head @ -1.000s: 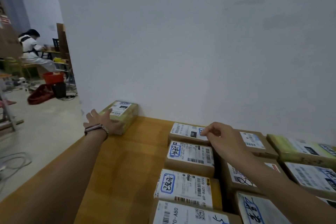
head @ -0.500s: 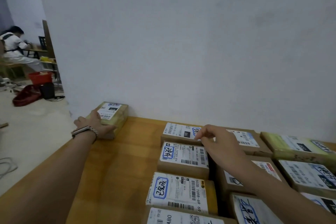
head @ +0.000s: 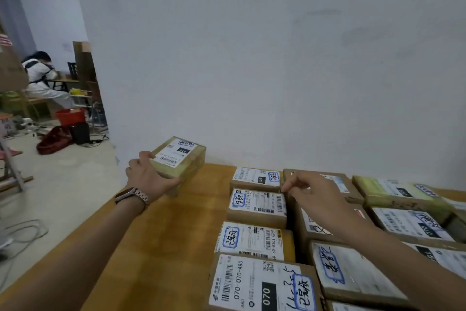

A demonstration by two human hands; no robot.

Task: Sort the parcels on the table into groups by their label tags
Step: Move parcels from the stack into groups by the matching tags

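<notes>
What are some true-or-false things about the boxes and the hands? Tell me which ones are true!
1. The left hand grips the tape-wrapped parcel at the table's far corner. True.
2. The right hand holds a parcel high in the air. False: it reaches out over parcels that lie on the table and lifts nothing.
3. The front-left parcel has a label that says 070. True.
4. The left wrist is bare. False: it wears a watch.
5. The table is blue. False: it is orange-brown wood.
</notes>
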